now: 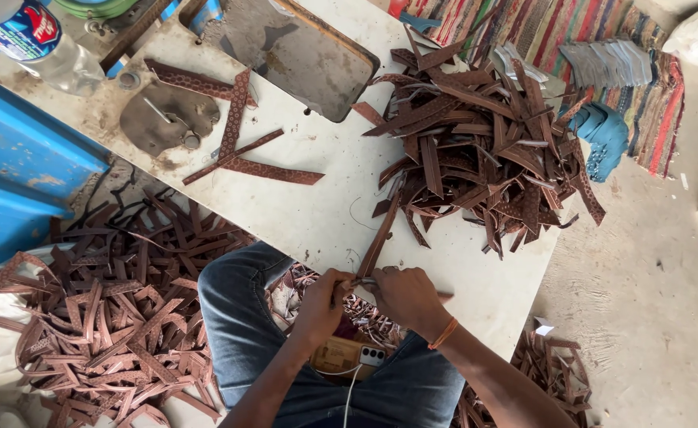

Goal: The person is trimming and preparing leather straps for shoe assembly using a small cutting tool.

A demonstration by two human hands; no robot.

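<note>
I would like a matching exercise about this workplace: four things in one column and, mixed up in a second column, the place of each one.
Things:
1. big heap of brown strips
2. plastic bottle
3. phone
4. single brown strip

Places:
a. on the person's lap
b. far right part of the white table
c. between the left hand and right hand
d. top left corner of the view

Pairs: 1-b, 2-d, 3-a, 4-c

Beside the white table [317, 214]: plastic bottle [36, 40] cut off by the top edge, floor heap of strips [103, 317] cropped at left. Under the right hand [407, 299], perhaps a small tool, mostly hidden. Phone [349, 354] half covered below the table's edge.
</note>
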